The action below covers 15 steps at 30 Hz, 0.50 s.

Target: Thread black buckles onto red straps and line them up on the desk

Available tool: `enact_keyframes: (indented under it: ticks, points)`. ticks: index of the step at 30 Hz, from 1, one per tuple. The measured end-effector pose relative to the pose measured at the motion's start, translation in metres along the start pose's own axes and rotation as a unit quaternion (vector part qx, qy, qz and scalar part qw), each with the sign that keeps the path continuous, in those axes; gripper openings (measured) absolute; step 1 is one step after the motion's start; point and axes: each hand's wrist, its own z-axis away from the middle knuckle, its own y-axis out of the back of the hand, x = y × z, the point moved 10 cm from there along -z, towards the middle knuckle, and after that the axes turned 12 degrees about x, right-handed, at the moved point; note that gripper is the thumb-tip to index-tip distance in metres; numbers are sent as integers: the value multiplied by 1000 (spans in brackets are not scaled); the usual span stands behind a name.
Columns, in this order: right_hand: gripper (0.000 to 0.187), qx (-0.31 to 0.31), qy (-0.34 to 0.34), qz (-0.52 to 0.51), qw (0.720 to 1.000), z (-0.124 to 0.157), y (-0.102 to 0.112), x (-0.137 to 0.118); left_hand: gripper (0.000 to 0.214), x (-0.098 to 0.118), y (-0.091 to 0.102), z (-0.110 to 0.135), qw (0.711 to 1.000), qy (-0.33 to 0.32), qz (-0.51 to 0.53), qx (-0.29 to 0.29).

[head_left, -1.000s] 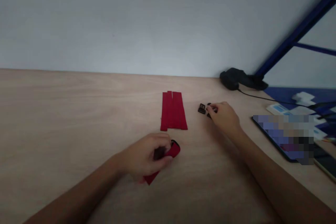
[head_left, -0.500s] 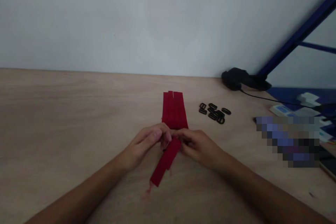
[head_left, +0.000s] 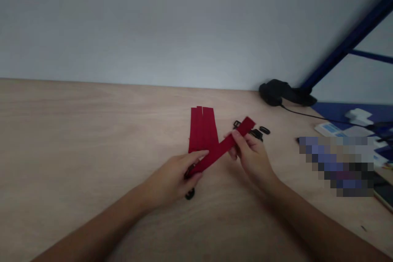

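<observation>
A red webbing strap (head_left: 221, 146) stretches diagonally between my two hands, its free end raised toward the upper right. My right hand (head_left: 253, 156) pinches it a little below that end, thumb on top. At the lower end, my left hand (head_left: 173, 176) is closed round the strap, with a dark buckle (head_left: 188, 171) partly hidden between thumb and fingers. Just under the left hand a black ring-like piece (head_left: 190, 194) shows; whether it joins the buckle I cannot tell. Behind the held strap, several red straps (head_left: 201, 127) lie side by side on the table.
Black buckles (head_left: 264, 130) lie on the wooden table (head_left: 92, 139), partly covered by my right hand and the strap. A black object with a cable (head_left: 284, 92) rests against the wall. Farther right are white and blue packets (head_left: 330, 129) and a blurred-out patch.
My right hand has moved right and up, swinging the strap from pointing down-left to up-right. My left hand has shifted slightly down, and black hardware now shows at it.
</observation>
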Motion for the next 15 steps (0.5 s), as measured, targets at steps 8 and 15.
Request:
enact_keyframes:
  ticks: [8,15]
  points:
    - [26,54,11,-100,993,-10,16,-9,16,-22,62,-6,970,80,64,222]
    - [14,-38,108,27,993,13,-8,-18,19,-69,112,0,861,169,231,421]
